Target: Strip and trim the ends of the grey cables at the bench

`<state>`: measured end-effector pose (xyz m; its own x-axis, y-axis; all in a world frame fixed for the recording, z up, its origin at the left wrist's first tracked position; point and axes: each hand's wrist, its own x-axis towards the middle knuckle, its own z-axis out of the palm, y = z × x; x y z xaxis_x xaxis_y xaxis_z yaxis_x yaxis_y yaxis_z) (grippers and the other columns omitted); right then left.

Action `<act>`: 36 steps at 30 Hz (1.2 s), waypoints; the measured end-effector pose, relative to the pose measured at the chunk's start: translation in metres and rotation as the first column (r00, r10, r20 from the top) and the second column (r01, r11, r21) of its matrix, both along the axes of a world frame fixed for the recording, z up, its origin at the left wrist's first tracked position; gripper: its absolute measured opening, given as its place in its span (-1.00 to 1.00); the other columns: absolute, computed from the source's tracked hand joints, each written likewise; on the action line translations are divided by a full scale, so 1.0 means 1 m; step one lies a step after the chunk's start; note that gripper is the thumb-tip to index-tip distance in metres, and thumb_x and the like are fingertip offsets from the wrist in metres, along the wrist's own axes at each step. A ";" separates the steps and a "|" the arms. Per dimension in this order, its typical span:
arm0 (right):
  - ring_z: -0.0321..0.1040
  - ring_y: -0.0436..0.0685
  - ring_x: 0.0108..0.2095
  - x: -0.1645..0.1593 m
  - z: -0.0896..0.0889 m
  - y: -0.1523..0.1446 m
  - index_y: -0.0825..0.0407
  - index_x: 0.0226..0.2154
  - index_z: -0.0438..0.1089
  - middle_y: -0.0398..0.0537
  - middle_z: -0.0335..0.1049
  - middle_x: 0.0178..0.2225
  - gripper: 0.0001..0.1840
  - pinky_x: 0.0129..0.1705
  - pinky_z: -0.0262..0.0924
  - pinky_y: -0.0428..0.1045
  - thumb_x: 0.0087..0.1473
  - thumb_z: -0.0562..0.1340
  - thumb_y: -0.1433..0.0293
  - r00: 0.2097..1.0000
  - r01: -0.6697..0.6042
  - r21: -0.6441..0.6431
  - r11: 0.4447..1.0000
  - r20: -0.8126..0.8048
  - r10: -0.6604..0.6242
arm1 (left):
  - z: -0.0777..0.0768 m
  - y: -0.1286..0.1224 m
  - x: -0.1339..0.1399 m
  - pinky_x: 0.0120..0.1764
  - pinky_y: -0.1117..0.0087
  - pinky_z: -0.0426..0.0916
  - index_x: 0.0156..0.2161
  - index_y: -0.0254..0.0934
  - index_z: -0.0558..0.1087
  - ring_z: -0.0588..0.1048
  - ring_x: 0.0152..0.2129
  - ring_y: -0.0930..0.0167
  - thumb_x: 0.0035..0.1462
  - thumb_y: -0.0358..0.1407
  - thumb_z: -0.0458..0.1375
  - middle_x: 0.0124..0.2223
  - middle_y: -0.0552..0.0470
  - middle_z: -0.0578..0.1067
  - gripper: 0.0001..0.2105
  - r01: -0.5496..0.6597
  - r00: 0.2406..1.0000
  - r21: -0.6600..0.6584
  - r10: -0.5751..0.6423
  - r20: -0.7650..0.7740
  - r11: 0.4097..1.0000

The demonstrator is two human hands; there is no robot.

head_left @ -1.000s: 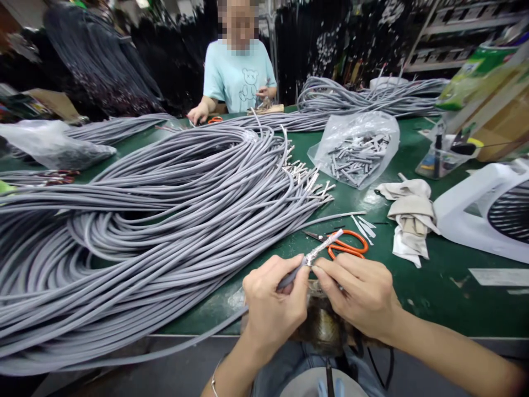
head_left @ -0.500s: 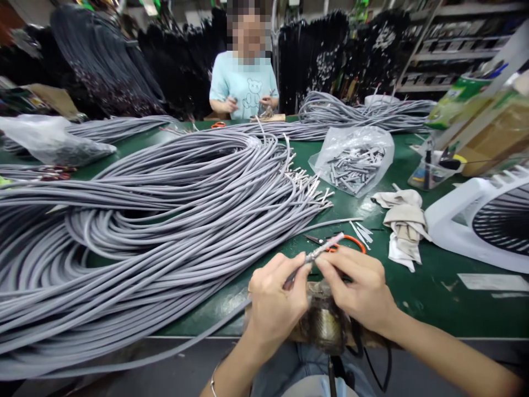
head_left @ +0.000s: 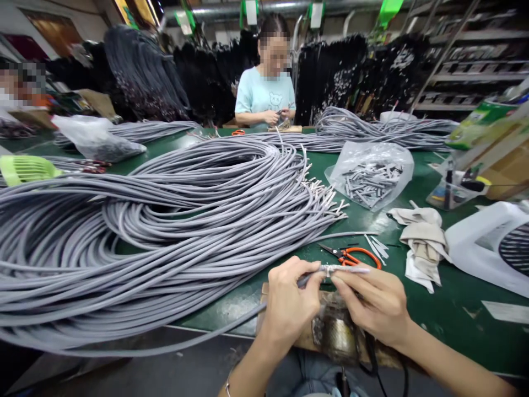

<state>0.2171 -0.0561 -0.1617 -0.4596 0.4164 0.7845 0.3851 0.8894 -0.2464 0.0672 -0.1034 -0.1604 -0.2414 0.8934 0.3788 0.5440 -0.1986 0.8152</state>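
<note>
Between my two hands lies the stripped end of a grey cable, which runs from the large bundle at the left. My left hand is closed round the grey jacket close to the stripped part. With thumb and fingers my right hand pinches the bared, pale end, which points right. Orange-handled scissors lie open on the table just beyond my fingers. Below my hands stands a worn metal device on a wooden board. The big coil of grey cables fills the left side.
A clear plastic bag of cut grey pieces lies behind the scissors. Crumpled cloth gloves and a white fan are at right. Across the green table a person in light blue works with both hands.
The view has tilted up and shifted left. The cable end has turned from slanting upward to nearly level between my hands. The person opposite has brought both hands together.
</note>
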 end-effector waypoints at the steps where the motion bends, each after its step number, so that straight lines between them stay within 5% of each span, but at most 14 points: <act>1: 0.39 0.01 -0.48 0.000 0.000 0.002 0.06 -0.41 0.42 -0.09 0.47 -0.48 -0.89 -0.35 0.29 -0.09 -0.02 0.20 0.54 1.000 0.013 -0.069 0.998 -0.012 -0.013 | 0.001 0.000 -0.001 -0.51 0.49 0.26 -0.37 -0.29 0.54 0.40 -0.59 0.49 -0.01 -0.43 0.17 -0.50 0.03 0.49 -0.90 0.024 1.000 -0.016 -0.024 0.020 1.000; 5: 0.32 -0.01 -0.55 -0.005 0.006 0.004 0.07 -0.50 0.39 -0.12 0.39 -0.56 -0.84 -0.47 0.24 -0.11 0.05 0.14 0.48 0.993 0.086 -0.265 0.960 -0.052 -0.104 | 0.001 0.000 -0.001 -0.41 0.48 0.33 -0.31 -0.26 0.55 0.45 -0.51 0.47 0.05 -0.39 0.14 -0.41 0.01 0.53 -0.87 0.130 0.987 0.007 -0.130 0.099 0.992; 12: 0.22 -0.06 -0.63 -0.007 0.011 -0.009 0.11 -0.49 0.38 -0.13 0.30 -0.64 -0.86 -0.54 0.11 -0.13 0.04 0.15 0.52 0.983 0.185 -0.019 0.983 0.013 -0.185 | -0.005 -0.003 0.005 -0.54 0.52 0.25 -0.30 -0.33 0.50 0.34 -0.64 0.54 0.01 -0.45 0.15 -0.54 0.08 0.40 -0.88 -0.034 0.991 0.261 0.067 -0.117 0.965; 16: 0.17 -0.07 -0.67 -0.004 0.009 -0.012 0.12 -0.48 0.38 -0.15 0.30 -0.67 -0.89 -0.57 0.05 -0.12 0.03 0.17 0.52 0.982 0.179 0.075 0.981 0.047 -0.183 | -0.002 -0.003 0.008 -0.58 0.54 0.24 -0.32 -0.33 0.50 0.32 -0.67 0.55 0.00 -0.47 0.15 -0.56 0.09 0.38 -0.88 -0.026 0.992 0.242 0.055 -0.114 0.970; 22: 0.27 -0.04 -0.61 0.000 0.002 -0.008 0.11 -0.37 0.38 -0.13 0.39 -0.60 -0.92 -0.50 0.14 -0.12 -0.01 0.20 0.55 0.994 0.083 0.095 0.992 0.062 -0.089 | 0.002 0.000 0.006 -0.54 0.54 0.28 -0.37 -0.33 0.50 0.39 -0.61 0.53 -0.02 -0.47 0.15 -0.51 0.06 0.43 -0.91 -0.007 0.999 0.146 0.012 -0.034 0.989; 28: 0.30 -0.03 -0.55 0.000 0.004 -0.006 0.10 -0.42 0.36 -0.11 0.40 -0.54 -0.93 -0.44 0.17 -0.11 0.01 0.19 0.55 0.995 0.075 -0.038 0.996 0.064 -0.073 | -0.002 -0.001 0.001 -0.49 0.52 0.29 -0.33 -0.31 0.48 0.37 -0.59 0.53 -0.02 -0.50 0.17 -0.50 0.08 0.44 -0.88 -0.105 0.990 0.316 0.131 -0.060 0.943; 36: 0.28 -0.05 -0.54 0.006 -0.003 -0.004 0.08 -0.37 0.35 -0.13 0.39 -0.53 -0.88 -0.43 0.14 -0.12 -0.03 0.23 0.57 0.984 0.177 0.029 0.984 -0.007 -0.176 | -0.006 -0.002 0.001 -0.52 0.51 0.26 -0.31 -0.29 0.47 0.32 -0.64 0.54 -0.04 -0.52 0.19 -0.53 0.11 0.41 -0.84 -0.132 0.970 0.375 0.198 -0.142 0.918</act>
<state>0.2233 -0.0601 -0.1645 -0.3775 0.4678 0.7992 0.5357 0.8143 -0.2236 0.0685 -0.1057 -0.1661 -0.2748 0.6417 0.7160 0.7209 -0.3552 0.5950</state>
